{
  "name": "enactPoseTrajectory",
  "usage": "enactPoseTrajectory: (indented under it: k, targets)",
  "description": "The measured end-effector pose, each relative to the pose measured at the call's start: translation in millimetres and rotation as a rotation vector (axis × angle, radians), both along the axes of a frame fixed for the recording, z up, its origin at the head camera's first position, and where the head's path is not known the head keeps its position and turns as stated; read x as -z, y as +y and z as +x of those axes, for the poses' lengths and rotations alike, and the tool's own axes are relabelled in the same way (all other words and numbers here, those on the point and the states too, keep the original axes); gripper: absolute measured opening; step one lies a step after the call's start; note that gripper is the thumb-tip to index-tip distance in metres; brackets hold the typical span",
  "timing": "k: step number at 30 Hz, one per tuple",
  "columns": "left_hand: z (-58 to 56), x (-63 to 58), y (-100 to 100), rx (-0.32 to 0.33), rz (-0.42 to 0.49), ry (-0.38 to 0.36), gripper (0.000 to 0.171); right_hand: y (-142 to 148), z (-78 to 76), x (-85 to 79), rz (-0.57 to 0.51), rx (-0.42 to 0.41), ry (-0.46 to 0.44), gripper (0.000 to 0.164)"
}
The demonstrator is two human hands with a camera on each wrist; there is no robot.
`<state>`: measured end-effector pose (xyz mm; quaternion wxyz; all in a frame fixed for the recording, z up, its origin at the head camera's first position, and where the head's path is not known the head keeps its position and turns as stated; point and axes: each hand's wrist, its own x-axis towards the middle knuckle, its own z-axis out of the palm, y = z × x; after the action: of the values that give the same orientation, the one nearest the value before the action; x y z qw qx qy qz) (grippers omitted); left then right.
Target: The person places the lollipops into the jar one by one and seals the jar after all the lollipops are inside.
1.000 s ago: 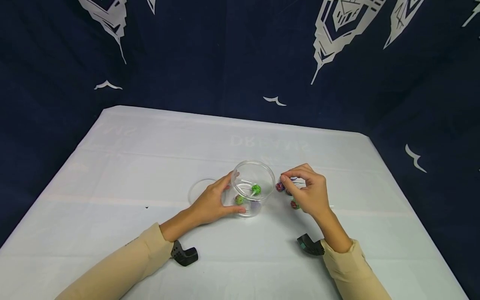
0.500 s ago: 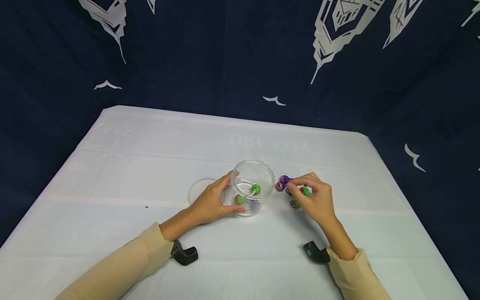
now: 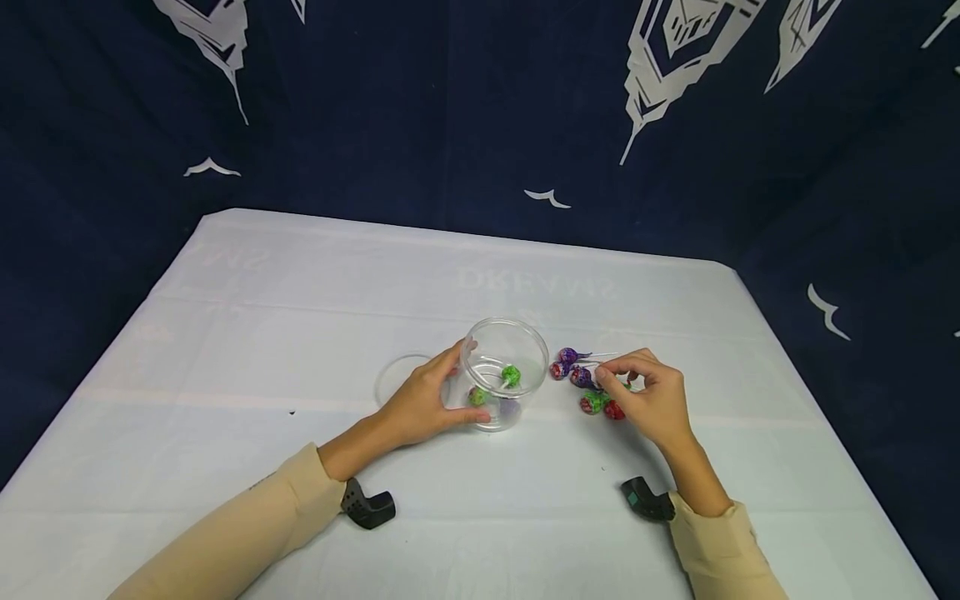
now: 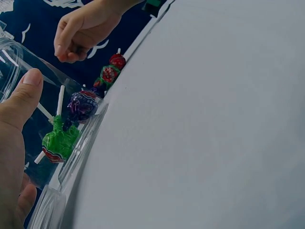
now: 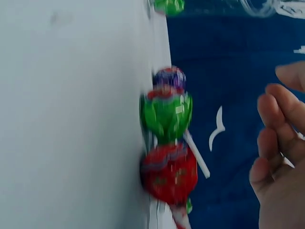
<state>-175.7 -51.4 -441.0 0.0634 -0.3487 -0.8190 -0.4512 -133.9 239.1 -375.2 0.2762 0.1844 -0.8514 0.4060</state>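
My left hand (image 3: 423, 406) grips a clear plastic jar (image 3: 504, 358) from its left side, thumb in front and fingers behind. Inside the jar lie green-wrapped lollipops (image 4: 61, 138) and a purple one (image 4: 82, 106). To the jar's right, my right hand (image 3: 647, 395) hovers over a cluster of lollipops on the table, fingers loosely bent and nothing between them. That cluster has purple lollipops (image 3: 567, 356) at the back, a green one (image 3: 591, 403) and a red one (image 3: 614, 410) in front. In the right wrist view, the thumb is apart from the bent fingers (image 5: 270, 110).
A clear round lid (image 3: 390, 367) lies on the table (image 3: 315, 492) behind the left hand, partly hidden by it. A dark blue cloth (image 3: 420, 108) with white prints hangs behind the table. A small dark speck (image 3: 292, 412) is on the left.
My right hand has moved right and slightly toward me, uncovering more of the lollipop cluster. The left hand and the jar have stayed in place.
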Motion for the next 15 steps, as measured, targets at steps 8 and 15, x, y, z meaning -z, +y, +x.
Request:
enactPoseTrajectory:
  k: [8, 15]
  targets:
    - [-0.5, 1.5, 0.3, -0.007, -0.004, -0.005, 0.099, 17.7, 0.5, 4.1, 0.021, -0.044, -0.109, 0.010]
    - [0.2, 1.0, -0.3, -0.015, -0.007, -0.002, 0.100, 33.0, 3.5, 6.7, 0.022, -0.074, -0.149, 0.014]
